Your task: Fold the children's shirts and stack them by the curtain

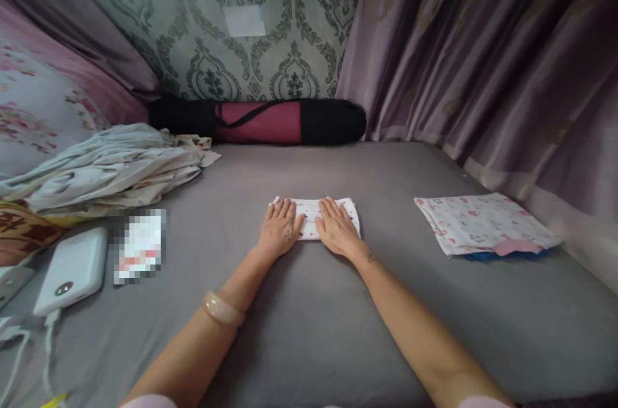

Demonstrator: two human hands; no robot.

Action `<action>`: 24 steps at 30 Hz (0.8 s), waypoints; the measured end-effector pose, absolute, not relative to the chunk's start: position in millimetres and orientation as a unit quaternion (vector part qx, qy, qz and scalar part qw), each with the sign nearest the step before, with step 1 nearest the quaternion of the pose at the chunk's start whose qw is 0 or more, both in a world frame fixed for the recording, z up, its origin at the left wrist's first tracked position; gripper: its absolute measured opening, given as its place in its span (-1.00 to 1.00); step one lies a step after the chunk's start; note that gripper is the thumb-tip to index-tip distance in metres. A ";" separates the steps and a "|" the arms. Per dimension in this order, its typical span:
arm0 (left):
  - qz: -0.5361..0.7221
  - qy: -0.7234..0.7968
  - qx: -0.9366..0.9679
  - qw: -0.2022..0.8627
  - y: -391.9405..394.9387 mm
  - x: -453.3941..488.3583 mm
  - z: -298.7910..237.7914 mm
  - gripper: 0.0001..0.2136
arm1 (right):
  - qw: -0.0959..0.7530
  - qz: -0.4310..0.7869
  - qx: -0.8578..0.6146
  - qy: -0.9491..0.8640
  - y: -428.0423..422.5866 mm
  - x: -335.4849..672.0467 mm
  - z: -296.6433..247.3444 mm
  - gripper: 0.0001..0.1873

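A small folded white cloth (309, 212) with dark and reddish specks lies flat on the grey bed sheet (309, 318). My left hand (282, 228) rests palm down on its left end, fingers stretched forward. On the right end, my right hand (337, 226) also presses flat, its fingers extended. A strip of the cloth shows between the two thumbs; the rest is hidden under the palms. Whether the cloth is a garment, I cannot tell. To the right lies a folded white cloth with pink prints (483, 221), with blue fabric peeking out beneath it.
A white power bank (74, 269) with a cable sits at left, beside a blurred packet (140, 247). Crumpled pale bedding (125, 163) is piled behind them. A black and maroon roll bag (261, 121) lies along the wall; purple curtains (434, 41) hang at right.
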State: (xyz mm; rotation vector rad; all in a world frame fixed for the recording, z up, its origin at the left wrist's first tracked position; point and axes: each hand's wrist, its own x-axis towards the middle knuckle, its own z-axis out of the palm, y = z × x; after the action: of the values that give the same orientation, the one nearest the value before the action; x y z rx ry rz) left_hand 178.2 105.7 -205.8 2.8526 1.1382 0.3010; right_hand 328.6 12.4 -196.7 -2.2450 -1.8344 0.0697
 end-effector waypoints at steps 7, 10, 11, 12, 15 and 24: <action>0.131 0.392 0.909 0.046 116.6 171.4 -204.5 -0.45 | 0.100 0.014 -0.827 -0.553 7.8 352.3 -198.8 -0.33; 0.083 0.408 0.906 0.077 120.1 169.4 -208.1 -0.43 | 0.076 0.051 -0.831 -0.549 7.8 357.8 -202.6 -0.32; 0.079 0.413 0.904 0.082 120.8 169.2 -208.8 -0.44 | 0.074 0.054 -0.831 -0.549 8.0 358.1 -203.1 -0.32; 0.081 0.416 0.902 0.084 121.4 169.1 -209.2 -0.44 | 0.074 0.055 -0.830 -0.550 8.3 358.0 -203.1 -0.31; 0.102 0.423 0.896 0.089 125.6 167.7 -208.1 -0.50 | 0.080 0.051 -0.829 -0.551 8.9 358.3 -201.0 -0.32; 0.181 0.450 0.868 0.108 154.7 157.3 -212.1 -0.61 | 0.136 -0.008 -0.856 -0.499 7.2 382.9 -194.7 -0.55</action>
State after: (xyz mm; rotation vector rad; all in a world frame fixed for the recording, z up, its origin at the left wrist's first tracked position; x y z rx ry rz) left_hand 157.3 154.7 -212.1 2.5545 1.3238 0.5314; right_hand 382.9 7.2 -194.7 -2.4771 -1.4454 -0.0233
